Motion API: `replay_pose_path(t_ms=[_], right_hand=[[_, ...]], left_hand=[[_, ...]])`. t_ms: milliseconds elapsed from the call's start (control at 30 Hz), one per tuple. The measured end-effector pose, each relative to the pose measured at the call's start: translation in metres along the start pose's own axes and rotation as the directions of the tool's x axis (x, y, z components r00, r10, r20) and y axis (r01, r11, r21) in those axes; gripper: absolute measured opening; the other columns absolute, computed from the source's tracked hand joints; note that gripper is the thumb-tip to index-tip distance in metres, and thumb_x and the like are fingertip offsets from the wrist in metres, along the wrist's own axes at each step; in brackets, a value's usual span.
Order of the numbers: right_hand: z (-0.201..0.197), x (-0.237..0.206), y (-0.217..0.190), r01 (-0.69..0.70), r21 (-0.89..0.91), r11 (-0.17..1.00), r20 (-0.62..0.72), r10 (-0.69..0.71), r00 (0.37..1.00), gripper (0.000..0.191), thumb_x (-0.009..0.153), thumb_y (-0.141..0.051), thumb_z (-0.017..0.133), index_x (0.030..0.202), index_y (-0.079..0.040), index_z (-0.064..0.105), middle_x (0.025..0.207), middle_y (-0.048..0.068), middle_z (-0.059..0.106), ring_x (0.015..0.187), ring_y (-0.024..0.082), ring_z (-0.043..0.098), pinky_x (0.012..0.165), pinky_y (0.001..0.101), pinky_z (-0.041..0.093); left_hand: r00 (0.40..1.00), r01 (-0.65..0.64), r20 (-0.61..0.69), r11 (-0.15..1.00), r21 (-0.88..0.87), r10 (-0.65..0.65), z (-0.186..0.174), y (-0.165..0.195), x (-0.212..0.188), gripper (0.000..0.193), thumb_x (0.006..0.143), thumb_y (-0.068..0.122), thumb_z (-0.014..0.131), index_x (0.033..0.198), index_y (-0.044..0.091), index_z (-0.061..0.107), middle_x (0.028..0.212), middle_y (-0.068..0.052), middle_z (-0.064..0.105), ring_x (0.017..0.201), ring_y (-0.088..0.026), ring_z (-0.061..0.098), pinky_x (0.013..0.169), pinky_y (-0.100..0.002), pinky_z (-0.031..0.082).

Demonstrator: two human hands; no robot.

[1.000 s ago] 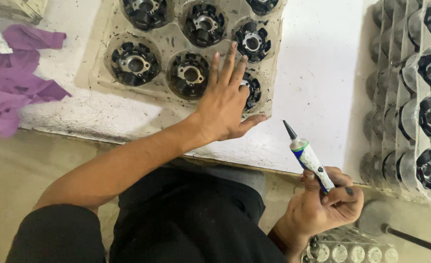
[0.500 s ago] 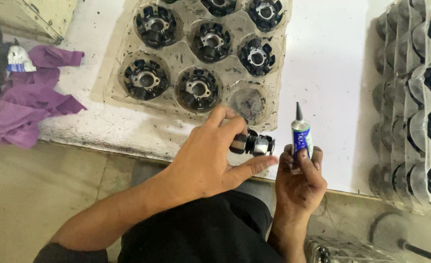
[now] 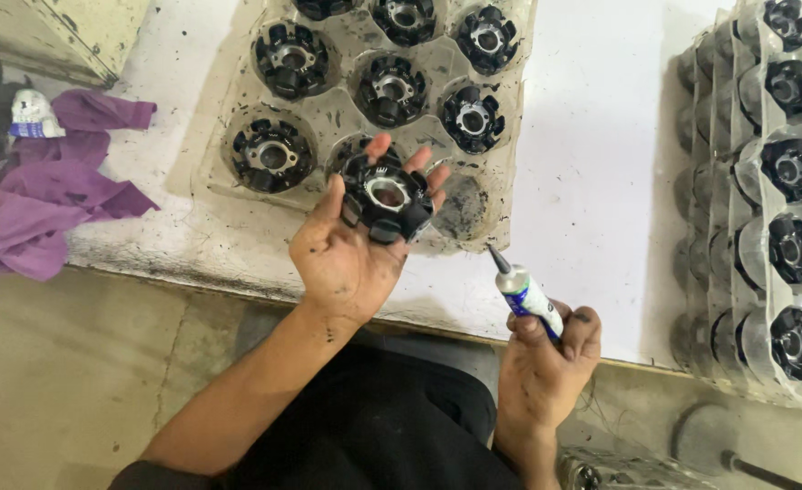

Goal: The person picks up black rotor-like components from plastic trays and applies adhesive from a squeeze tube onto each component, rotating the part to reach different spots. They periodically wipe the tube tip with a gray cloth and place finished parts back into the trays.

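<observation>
Tube [image 3: 528, 301] in right hand [image 3: 546, 363] grip, nozzle up-left; left hand [image 3: 351, 245] clamps hub [image 3: 386, 198].

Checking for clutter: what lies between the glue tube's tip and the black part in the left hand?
Head view: only an empty tray pocket and bare white tabletop lie between tube and black part.

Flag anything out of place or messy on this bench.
One pocket of the clear tray sits empty and grimy; its black part lies in the left hand. A purple rag lies crumpled at the table's edge.
</observation>
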State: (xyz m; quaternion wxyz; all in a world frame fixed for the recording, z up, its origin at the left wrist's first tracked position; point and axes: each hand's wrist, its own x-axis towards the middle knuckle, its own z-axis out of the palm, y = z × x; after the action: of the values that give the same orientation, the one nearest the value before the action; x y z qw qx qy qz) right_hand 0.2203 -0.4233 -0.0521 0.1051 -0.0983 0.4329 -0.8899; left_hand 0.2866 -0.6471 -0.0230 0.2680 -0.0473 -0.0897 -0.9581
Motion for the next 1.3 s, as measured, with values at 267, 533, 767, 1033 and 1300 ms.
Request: replay_pose_path(t_ms=[267, 533, 767, 1033, 1300], right_hand=[[0.021, -0.027, -0.009, 0.516, -0.628, 0.582, 0.302, -0.429, 0.851, 0.052, 0.082, 0.015, 0.08, 0.078, -0.012, 0.036, 0.097, 0.019, 0.071, 0.088, 0.023, 0.072, 0.071, 0.032, 0.061], [0.041, -0.033, -0.021, 0.578, -0.717, 0.39, 0.407, -0.44, 0.801, 0.053, 0.08, 0.012, 0.086, 0.079, -0.009, 0.037, 0.094, 0.015, 0.07, 0.093, 0.028, 0.076, 0.075, 0.0372, 0.067], [0.052, -0.035, -0.029, 0.678, -0.723, 0.132, 0.57, -0.441, 0.693, 0.057, 0.079, 0.022, 0.082, 0.068, -0.009, 0.035, 0.088, 0.019, 0.07, 0.078, 0.031, 0.075, 0.068, 0.0367, 0.062], [0.054, -0.03, -0.038, 0.725, -0.665, 0.181, 0.623, -0.4, 0.672, 0.056, 0.077, 0.02, 0.079, 0.07, -0.009, 0.031, 0.089, 0.018, 0.069, 0.083, 0.031, 0.076, 0.068, 0.0352, 0.063], [0.054, -0.034, -0.04, 0.695, -0.694, 0.19, 0.604, -0.371, 0.705, 0.056, 0.075, 0.02, 0.078, 0.069, -0.01, 0.031, 0.088, 0.018, 0.068, 0.085, 0.03, 0.075, 0.067, 0.0344, 0.062]], left_hand=[[0.961, -0.245, 0.198, 0.924, 0.295, 0.192, 0.012, -0.002, -0.001, 0.058, 0.114, 0.038, 0.059, 0.149, -0.006, 0.046, 0.138, -0.025, 0.058, 0.121, -0.035, 0.063, 0.101, -0.046, 0.054], [0.904, -0.41, 0.358, 0.711, 0.572, 0.233, 0.029, 0.003, -0.02, 0.042, 0.113, 0.033, 0.064, 0.13, -0.005, 0.057, 0.129, -0.023, 0.066, 0.119, -0.024, 0.061, 0.111, -0.037, 0.048], [0.871, -0.452, 0.452, 0.675, 0.583, 0.194, 0.027, 0.003, -0.016, 0.033, 0.113, 0.025, 0.063, 0.127, -0.005, 0.06, 0.123, -0.021, 0.069, 0.122, -0.023, 0.06, 0.111, -0.035, 0.047], [0.875, -0.459, 0.461, 0.552, 0.696, 0.145, 0.028, 0.009, -0.019, 0.033, 0.111, 0.023, 0.06, 0.125, -0.006, 0.061, 0.125, -0.021, 0.07, 0.122, -0.022, 0.062, 0.11, -0.034, 0.049], [0.898, -0.423, 0.405, 0.589, 0.689, 0.172, 0.027, 0.004, -0.021, 0.035, 0.112, 0.026, 0.06, 0.126, -0.006, 0.06, 0.125, -0.022, 0.071, 0.123, -0.02, 0.062, 0.11, -0.032, 0.05]])
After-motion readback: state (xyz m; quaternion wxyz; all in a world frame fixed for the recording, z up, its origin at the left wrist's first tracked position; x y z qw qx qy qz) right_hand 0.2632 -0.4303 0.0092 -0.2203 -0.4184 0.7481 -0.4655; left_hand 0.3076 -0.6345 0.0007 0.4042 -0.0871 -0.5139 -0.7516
